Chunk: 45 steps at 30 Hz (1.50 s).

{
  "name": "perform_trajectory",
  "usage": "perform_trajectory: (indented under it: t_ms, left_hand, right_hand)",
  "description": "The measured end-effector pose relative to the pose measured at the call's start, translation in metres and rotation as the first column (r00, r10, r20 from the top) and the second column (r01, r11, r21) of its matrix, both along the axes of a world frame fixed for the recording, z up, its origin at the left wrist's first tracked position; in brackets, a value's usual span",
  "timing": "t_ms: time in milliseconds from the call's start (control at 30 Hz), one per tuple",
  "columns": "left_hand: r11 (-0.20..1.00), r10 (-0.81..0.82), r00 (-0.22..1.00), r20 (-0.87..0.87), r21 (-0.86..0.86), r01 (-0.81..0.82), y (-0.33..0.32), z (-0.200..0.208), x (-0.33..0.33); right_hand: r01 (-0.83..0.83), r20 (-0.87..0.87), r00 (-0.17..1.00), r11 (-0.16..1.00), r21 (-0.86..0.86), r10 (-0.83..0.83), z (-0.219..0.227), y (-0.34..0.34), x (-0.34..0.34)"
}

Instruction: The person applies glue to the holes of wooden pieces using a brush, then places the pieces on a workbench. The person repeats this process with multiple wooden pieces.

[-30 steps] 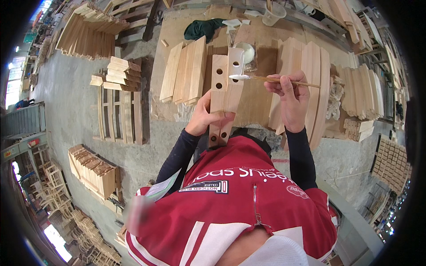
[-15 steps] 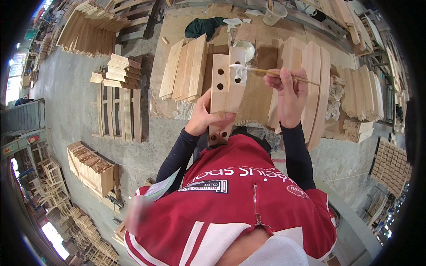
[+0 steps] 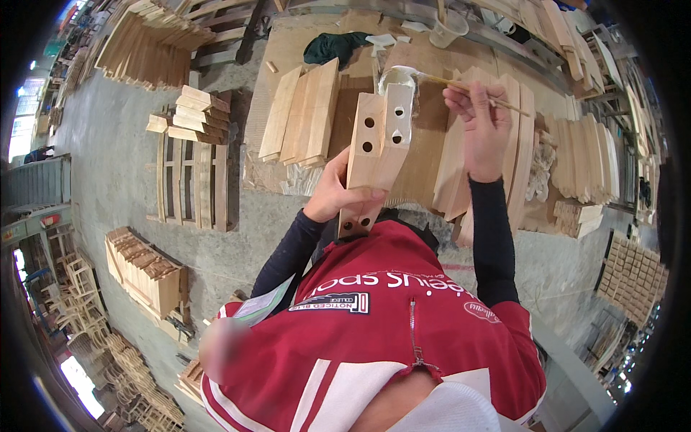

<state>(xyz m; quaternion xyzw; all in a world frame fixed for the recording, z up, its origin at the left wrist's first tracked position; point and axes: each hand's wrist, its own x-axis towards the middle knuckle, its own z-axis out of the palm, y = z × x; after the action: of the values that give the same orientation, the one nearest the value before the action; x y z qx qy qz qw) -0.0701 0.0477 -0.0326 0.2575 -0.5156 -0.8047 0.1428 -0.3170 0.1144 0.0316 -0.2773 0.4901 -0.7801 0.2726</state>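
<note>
My left hand (image 3: 335, 189) is closed around two wooden pieces (image 3: 376, 158) held side by side, their drilled ends pointing away from me. White glue coats the drilled end of the right piece; the left one's holed end looks bare. Between the fingers of my right hand (image 3: 484, 122) is a thin wooden brush (image 3: 497, 101), tilted to the left. Its tip reaches the white glue in a round container (image 3: 397, 75) just beyond the pieces. The front of that container is partly hidden by the coated wood.
Cut wooden pieces lie in stacks left (image 3: 306, 115) and right (image 3: 471, 144) on the cardboard-covered worktable (image 3: 421, 155). A dark green cloth (image 3: 332, 47) and a translucent plastic cup (image 3: 448, 32) sit at the far side. A pallet (image 3: 191, 176) stands on the floor to the left.
My right hand has drawn the brush off the coated wood, moving it right and away to the glue container. The held pieces have shifted slightly right.
</note>
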Motion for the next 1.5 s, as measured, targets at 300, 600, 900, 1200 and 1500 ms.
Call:
perform_trajectory:
  t_ms: [300,600,900,1200,1500]
  left_hand:
    - [0.992,0.127,0.992,0.011,0.004,-0.127,-0.002,-0.003,-0.004]
    - [0.990,0.135,0.991,0.005,-0.030,-0.135,0.001,0.003,-0.009]
    - [0.985,0.166,0.986,0.000,-0.040,-0.166,0.001,0.002,-0.008]
    - [0.988,0.142,0.990,-0.003,-0.052,-0.142,0.001,0.006,-0.012]
    - [0.989,0.141,0.990,0.002,-0.038,-0.141,0.000,0.003,-0.012]
  right_hand:
    - [-0.231,-0.653,0.676,0.939,0.253,0.342,0.100,0.023,0.007]
    - [-0.207,-0.752,0.420,0.860,0.466,0.509,0.112,-0.004,0.015]
    - [-0.242,-0.756,0.432,0.871,0.428,0.492,0.124,-0.009,0.009]
    - [-0.146,-0.802,0.372,0.883,0.446,0.467,0.114,-0.025,0.001]
    - [-0.183,-0.795,0.350,0.869,0.460,0.495,0.122,-0.030,0.001]
